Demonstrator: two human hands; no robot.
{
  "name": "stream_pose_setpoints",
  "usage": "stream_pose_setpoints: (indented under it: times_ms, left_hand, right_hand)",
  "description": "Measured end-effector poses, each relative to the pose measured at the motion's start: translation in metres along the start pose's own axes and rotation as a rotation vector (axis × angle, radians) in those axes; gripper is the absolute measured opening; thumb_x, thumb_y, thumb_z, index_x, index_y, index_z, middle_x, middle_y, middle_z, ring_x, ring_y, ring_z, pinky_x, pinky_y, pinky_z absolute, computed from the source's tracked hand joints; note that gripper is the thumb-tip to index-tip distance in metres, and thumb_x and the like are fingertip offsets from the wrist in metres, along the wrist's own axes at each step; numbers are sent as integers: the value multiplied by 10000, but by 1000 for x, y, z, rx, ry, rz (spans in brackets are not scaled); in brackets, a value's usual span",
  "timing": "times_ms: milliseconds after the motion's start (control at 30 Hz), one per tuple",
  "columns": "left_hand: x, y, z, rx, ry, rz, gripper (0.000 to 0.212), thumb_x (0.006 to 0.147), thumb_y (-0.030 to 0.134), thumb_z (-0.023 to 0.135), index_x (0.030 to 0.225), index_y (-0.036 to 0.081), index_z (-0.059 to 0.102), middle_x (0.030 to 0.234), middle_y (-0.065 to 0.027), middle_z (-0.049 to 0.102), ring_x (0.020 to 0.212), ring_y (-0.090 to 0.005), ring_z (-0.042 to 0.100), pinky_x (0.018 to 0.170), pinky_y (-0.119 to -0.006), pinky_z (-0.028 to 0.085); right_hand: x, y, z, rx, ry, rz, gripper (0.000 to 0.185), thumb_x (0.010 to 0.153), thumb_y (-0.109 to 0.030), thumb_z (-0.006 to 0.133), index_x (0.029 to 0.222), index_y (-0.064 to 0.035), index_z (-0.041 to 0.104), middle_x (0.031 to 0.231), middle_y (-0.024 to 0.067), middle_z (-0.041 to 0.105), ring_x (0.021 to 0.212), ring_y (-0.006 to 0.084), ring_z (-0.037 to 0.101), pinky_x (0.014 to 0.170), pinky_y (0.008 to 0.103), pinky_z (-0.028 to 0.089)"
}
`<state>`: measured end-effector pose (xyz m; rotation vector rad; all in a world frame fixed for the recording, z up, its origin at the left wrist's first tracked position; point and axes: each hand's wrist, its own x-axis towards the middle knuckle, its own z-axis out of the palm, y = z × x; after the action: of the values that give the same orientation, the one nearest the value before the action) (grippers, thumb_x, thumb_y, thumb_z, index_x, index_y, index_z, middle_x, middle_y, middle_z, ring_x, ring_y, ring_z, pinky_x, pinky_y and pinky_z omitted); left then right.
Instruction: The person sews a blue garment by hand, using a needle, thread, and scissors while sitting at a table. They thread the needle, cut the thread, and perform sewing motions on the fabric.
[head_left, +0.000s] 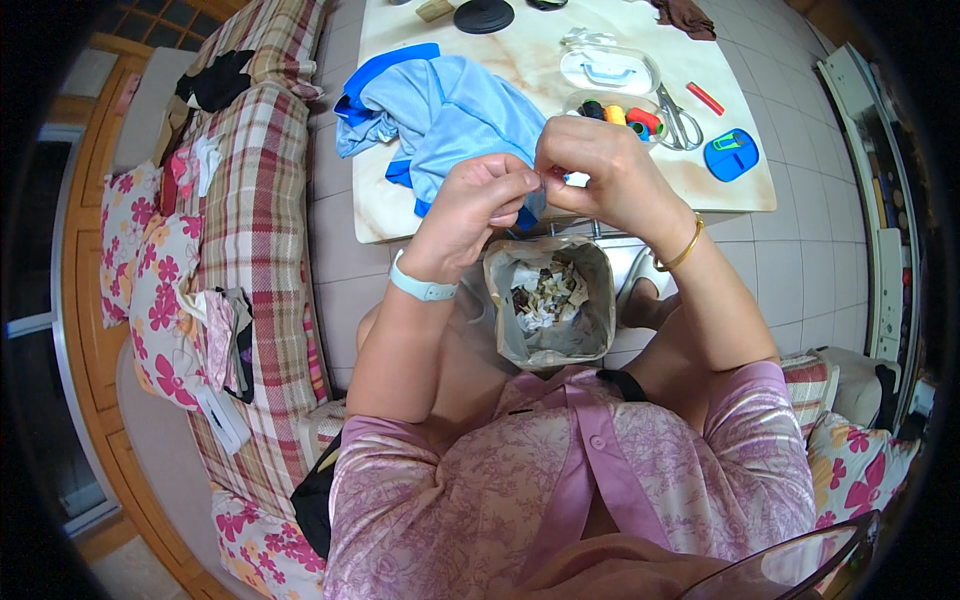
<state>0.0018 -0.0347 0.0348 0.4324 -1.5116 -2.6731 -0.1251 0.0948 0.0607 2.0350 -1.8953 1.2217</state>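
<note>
My left hand (487, 199) and my right hand (592, 165) meet fingertip to fingertip above the near edge of the table. Each has thumb and forefinger pinched together; something very small and dark shows between them, too small to name. A light blue garment (472, 112) with darker blue trim lies on the table just beyond my left hand. Past my right hand stands a clear plastic box (661, 133) of thread spools, including a yellow spool (615, 115) and a red spool (643, 120). Metal scissors (679, 124) lie beside the box, and a blue case (731, 155) is farther right.
A lined waste bin (499, 300) holding scraps stands below my hands, between my legs. The marble-patterned table (375, 202) also carries a clear lid (609, 69), a red stick-like object (705, 98) and a black round object (484, 15). A plaid-covered sofa (255, 195) runs along the left.
</note>
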Motion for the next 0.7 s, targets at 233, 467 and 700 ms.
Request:
stream_pose_setpoints:
  times_ms: [233, 467, 700]
  left_hand:
    - [-2, -1, -3, 67, -18, 52, 92, 877, 89, 575, 821, 17, 572, 652, 47, 448, 507, -12, 293, 438, -171, 221]
    - [-1, 0, -5, -28, -23, 6, 96, 871, 76, 563, 791, 23, 560, 628, 51, 427, 495, -11, 289, 430, -170, 218]
    - [-1, 0, -4, -23, -4, -52, 114, 883, 68, 529, 772, 41, 520, 638, 44, 401, 501, -15, 283, 430, -164, 226]
  right_hand:
    - [-4, 6, -3, 239, 26, 189, 76, 720, -58, 644, 783, -38, 607, 698, 88, 589, 632, 228, 593, 573, 293, 470]
    - [-2, 6, -8, -10, -25, -112, 153, 677, 3, 682, 813, -26, 621, 776, 63, 600, 687, 216, 600, 569, 287, 486]
    - [-5, 4, -5, -194, 19, -175, 143, 669, -74, 674, 759, -73, 564, 751, 31, 551, 681, 218, 592, 541, 317, 474]
